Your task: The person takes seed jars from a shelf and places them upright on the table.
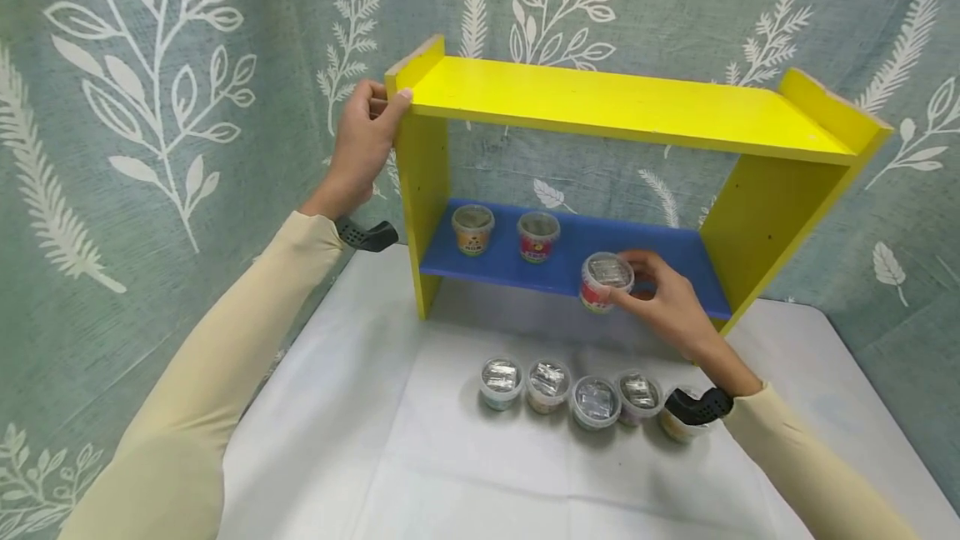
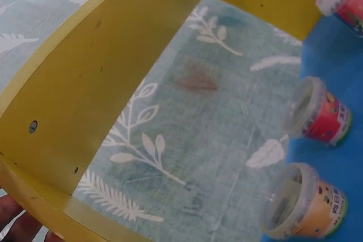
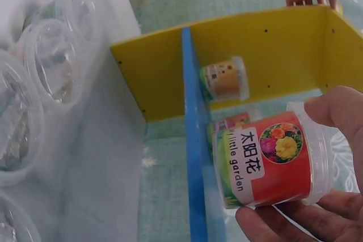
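Observation:
My left hand (image 1: 369,136) grips the upper left corner of a yellow shelf unit (image 1: 570,94), its thumb over the front edge. My right hand (image 1: 667,302) pinches a clear-lidded plastic tub with a red flower label (image 3: 272,160) by its rim, at the front edge of the blue shelf board (image 1: 495,267). In the right wrist view the label reads "My little garden" beside pictured flowers. Farther left on the blue board stand a tub with an orange label (image 1: 472,232) and one with a pinkish-red label (image 1: 537,238), both upright.
On the white tabletop (image 1: 337,423) in front of the unit, several similar lidded tubs (image 1: 547,386) stand in a row with silvery packets inside. The rightmost tub (image 1: 678,423) is partly covered by my right wrist strap. A green leaf-patterned cloth (image 1: 262,40) hangs behind.

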Action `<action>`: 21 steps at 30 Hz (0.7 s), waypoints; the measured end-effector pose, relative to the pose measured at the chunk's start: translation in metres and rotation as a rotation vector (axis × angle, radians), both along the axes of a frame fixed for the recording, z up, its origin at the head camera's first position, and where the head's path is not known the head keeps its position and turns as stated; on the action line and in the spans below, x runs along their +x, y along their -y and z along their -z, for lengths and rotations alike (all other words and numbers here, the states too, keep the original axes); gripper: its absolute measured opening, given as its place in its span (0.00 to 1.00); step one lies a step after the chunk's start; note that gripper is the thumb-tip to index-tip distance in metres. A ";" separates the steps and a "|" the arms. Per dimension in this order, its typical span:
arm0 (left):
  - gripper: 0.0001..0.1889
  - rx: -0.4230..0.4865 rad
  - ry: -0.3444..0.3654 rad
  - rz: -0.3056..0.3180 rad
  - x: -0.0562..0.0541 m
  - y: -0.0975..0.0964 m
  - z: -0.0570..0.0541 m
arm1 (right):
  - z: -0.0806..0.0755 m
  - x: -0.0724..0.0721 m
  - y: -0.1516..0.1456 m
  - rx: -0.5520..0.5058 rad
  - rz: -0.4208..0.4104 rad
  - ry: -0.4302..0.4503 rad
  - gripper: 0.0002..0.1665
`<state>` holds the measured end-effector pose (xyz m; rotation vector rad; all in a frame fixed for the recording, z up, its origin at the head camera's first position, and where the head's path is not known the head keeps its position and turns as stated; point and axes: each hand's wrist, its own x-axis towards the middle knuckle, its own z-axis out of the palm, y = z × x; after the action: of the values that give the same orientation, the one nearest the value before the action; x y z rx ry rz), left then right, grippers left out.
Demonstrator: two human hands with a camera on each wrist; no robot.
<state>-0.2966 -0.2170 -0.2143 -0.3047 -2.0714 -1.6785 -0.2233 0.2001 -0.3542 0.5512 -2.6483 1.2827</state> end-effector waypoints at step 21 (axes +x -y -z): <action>0.18 -0.014 -0.006 0.003 0.000 0.001 0.000 | 0.013 0.021 0.027 -0.066 -0.151 0.006 0.36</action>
<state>-0.2963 -0.2179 -0.2143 -0.3169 -2.0799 -1.6635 -0.2022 0.1731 -0.3667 0.7506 -2.6007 1.4085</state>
